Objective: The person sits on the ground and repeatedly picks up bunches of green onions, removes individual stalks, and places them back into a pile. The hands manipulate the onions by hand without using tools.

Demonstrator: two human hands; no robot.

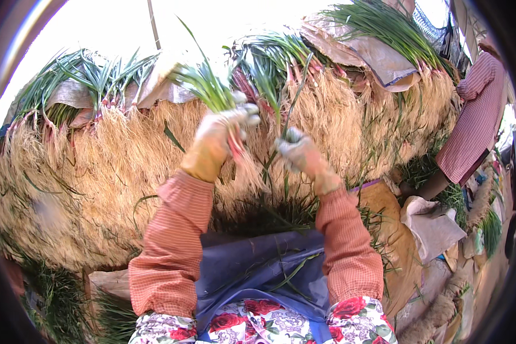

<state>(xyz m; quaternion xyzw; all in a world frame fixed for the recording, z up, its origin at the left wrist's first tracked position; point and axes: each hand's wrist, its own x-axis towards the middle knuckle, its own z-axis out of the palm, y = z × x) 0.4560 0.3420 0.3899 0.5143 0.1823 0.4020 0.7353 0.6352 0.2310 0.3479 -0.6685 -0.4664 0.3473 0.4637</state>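
Observation:
My left hand [221, 131], in a dirty work glove, is closed around a small bunch of spring onions [206, 86]. The green tops point up and away; the pinkish stems and pale roots hang below the fist, slightly blurred. To its right, my gloved right hand [303, 155] has its fingers closed on a long, thin green leaf [299, 92] that runs above and below the fingers. Just behind both hands rises a large heap of spring onions [124, 172], straw-coloured roots facing me. More green tops [279, 56] lie along the heap's upper edge.
A blue apron [258, 258] covers my lap, with loose leaves on it. Sacking [370, 56] lies over the heap's top. At right, a person in a checked garment [473, 116] reaches down beside a pale sack [432, 223]. Cut greens [56, 296] lie at lower left.

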